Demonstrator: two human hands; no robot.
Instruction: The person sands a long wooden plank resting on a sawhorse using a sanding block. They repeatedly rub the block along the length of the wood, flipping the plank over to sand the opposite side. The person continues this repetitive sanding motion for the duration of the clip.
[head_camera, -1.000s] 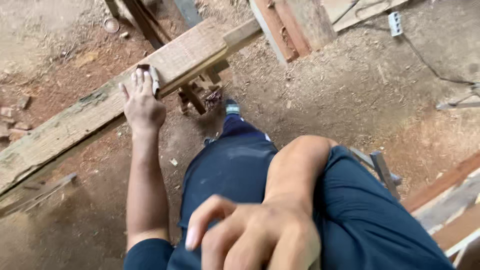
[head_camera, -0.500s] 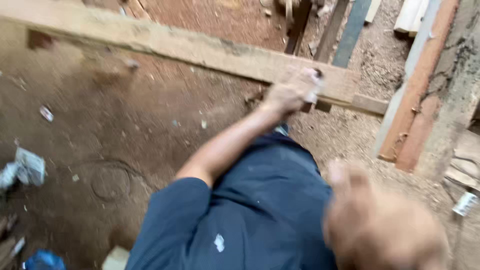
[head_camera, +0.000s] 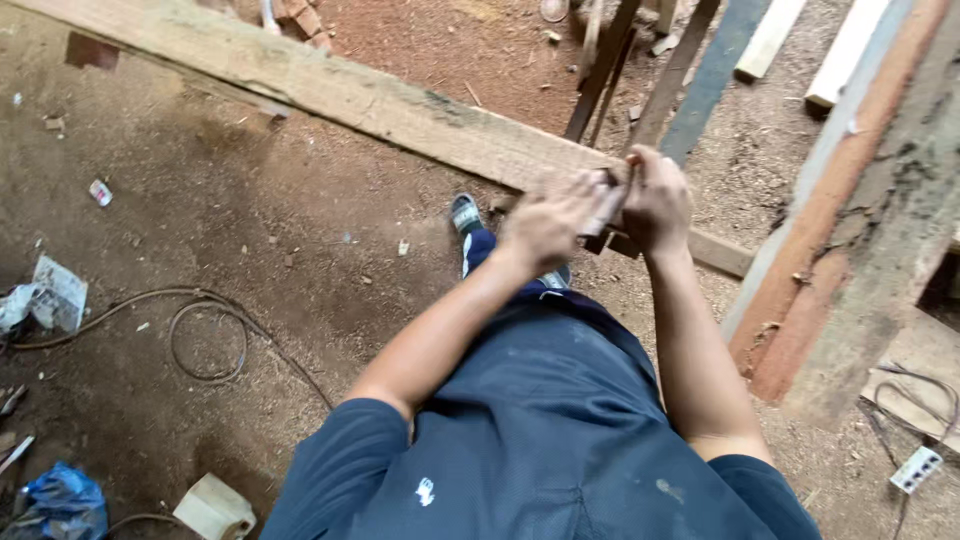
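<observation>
Both hands meet over the near end of a long rough wooden plank that runs diagonally across the sawdust-covered dirt floor. The left hand is blurred, its fingers spread and curled against a small dark object at the plank's edge; whether it truly grips it cannot be told. The right hand is clenched around the same small object from the other side, thumb uppermost. Below the hands a foot in a slip-on shoe stands on the floor. A looped cable lies well to the left, and a white power strip sits at the lower right.
</observation>
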